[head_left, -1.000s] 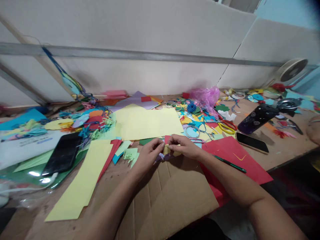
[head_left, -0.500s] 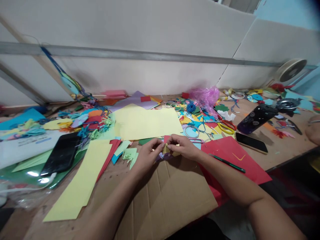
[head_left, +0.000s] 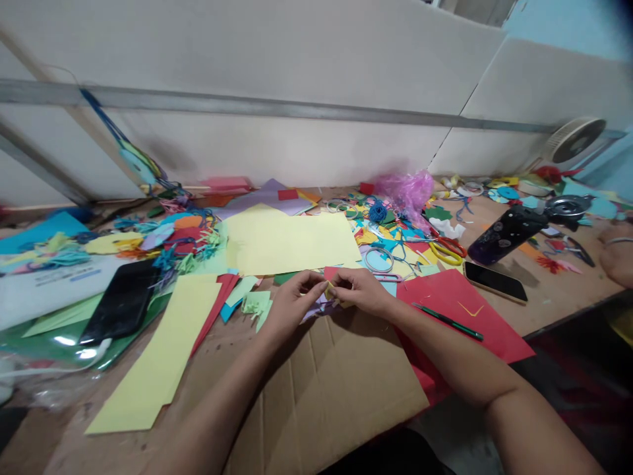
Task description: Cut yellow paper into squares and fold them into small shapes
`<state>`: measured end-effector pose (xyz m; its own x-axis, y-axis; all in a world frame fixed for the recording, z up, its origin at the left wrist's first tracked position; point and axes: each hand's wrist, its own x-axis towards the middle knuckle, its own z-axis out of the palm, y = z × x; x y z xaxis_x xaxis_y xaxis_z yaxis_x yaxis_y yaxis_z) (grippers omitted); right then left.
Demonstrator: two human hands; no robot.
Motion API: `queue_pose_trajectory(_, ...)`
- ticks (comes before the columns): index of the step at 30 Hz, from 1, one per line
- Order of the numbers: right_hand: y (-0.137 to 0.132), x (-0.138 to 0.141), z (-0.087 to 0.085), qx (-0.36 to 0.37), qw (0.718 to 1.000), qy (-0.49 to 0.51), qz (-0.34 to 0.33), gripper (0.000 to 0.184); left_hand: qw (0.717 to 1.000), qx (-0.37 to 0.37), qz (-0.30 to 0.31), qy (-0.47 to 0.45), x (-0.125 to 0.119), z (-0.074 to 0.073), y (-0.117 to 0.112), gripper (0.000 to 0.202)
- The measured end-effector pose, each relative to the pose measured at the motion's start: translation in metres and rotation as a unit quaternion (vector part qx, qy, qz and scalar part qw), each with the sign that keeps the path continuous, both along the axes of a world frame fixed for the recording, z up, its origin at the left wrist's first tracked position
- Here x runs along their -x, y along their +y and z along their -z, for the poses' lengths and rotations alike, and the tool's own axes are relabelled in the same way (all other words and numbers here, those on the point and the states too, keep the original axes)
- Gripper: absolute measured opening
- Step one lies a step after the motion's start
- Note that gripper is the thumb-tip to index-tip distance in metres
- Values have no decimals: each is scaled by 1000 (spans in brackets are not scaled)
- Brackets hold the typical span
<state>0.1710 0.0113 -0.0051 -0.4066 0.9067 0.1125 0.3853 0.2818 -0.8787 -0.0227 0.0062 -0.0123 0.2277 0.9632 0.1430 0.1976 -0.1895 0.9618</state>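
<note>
My left hand and my right hand meet above the far edge of a brown cardboard sheet. Thumb and fingertips of both pinch a small piece of yellow paper, mostly covered by the fingers. Just beneath them lie purple paper scraps. A large pale yellow sheet lies behind the hands. Fringed light green paper is left of my left hand, and red paper with a dark green pen on it spreads under and beyond my right forearm.
Long yellow paper strips and a black phone lie at left. Toward the right are yellow-handled scissors, another phone, a leaning dark tumbler and a fan. Another person's hand rests at the right edge.
Both hands stay in nearly the same place. The fingertips have shifted slightly on the yellow paper, which now shows as a smaller piece standing up between them.
</note>
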Motion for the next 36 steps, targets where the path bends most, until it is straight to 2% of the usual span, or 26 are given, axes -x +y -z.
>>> queue_pose_trajectory(4,0,0,-3,-21,1000,-4,13,18,1000,1,-13,-18,0,3,2,19)
queue_pose_trajectory(9,0,0,-6,29,997,66,33,29,992,41,-22,-121,-1,7,4,20)
queue_pose_trajectory(19,-3,0,-8,-2,997,45,62,22,987,56,-21,-152,-4,-1,-2,22)
queue_pose_trajectory(24,-3,-1,-9,8,997,62,53,26,987,74,7,-139,-4,5,-1,25)
queue_pose_trajectory(30,-5,1,-10,10,999,44,29,25,976,116,-14,-185,-6,1,-5,28)
queue_pose_trajectory(33,-2,-3,-17,9,999,48,14,24,969,121,-17,-213,-7,-3,-7,29)
queue_pose_trajectory(36,8,-22,-30,12,998,56,2,26,960,124,-40,-247,-5,-7,-5,34)
